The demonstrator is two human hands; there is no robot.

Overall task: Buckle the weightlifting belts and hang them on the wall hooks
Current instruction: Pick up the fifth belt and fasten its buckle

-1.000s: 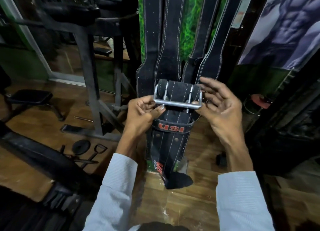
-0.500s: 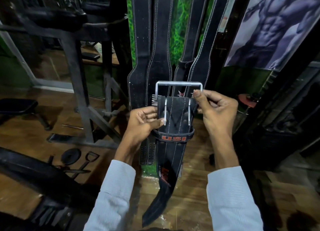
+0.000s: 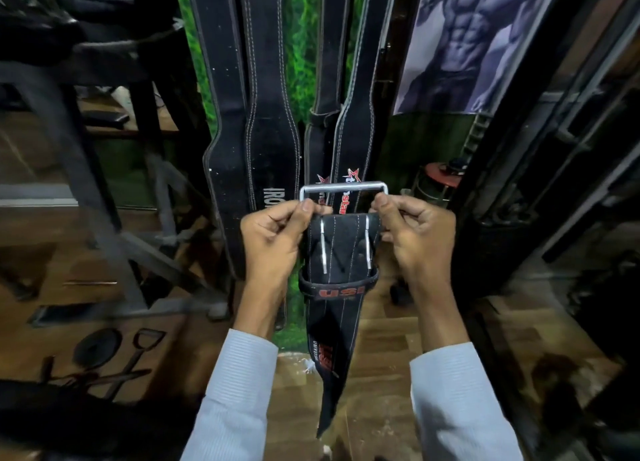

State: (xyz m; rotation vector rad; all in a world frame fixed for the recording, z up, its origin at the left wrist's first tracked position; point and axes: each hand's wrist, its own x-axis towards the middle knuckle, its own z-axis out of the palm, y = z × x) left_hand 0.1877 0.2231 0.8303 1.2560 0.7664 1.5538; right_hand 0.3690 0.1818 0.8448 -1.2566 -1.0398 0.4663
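Step in hand: buckling appears done; the belt [image 3: 337, 252] is held up in front of the wall, which suggests it is about to be hung.
Belt position: between the two hands, in front of the hanging belts [image 3: 242, 114]; its loose tail droops toward the floor [image 3: 381, 356].
Buckle: the steel frame [image 3: 343, 187] stands upright above the belt's top edge; the two prongs [image 3: 323, 249] lie flat down the strap, tips just above the keeper loop [image 3: 337, 289] marked USI.
Left grip: the left hand [image 3: 273, 239] pinches the left side of the frame, thumb and fingers curled round it.
Right grip: the right hand [image 3: 415, 235] pinches the right side of the frame in the same way.
Hooks: not in view; the hanging belts run out of the top of the picture, so the target is above.
Risk 1: prongs back out of their holes. Cause: tilting the frame while lifting, since only strap tension seats them.
Risk 2: the frame misses the hook. Cause: the hook sits above the field of view and the neighbouring belts crowd the wall.
Risk 3: the tail swings and knocks a hanging belt. Cause: a fast lift with the tail free.
Risk 4: the belt drops. Cause: releasing either pinch before the frame bears on a hook.
Surroundings: poster [image 3: 478, 45] right of the belts; gym frame [image 3: 86, 166] at left.
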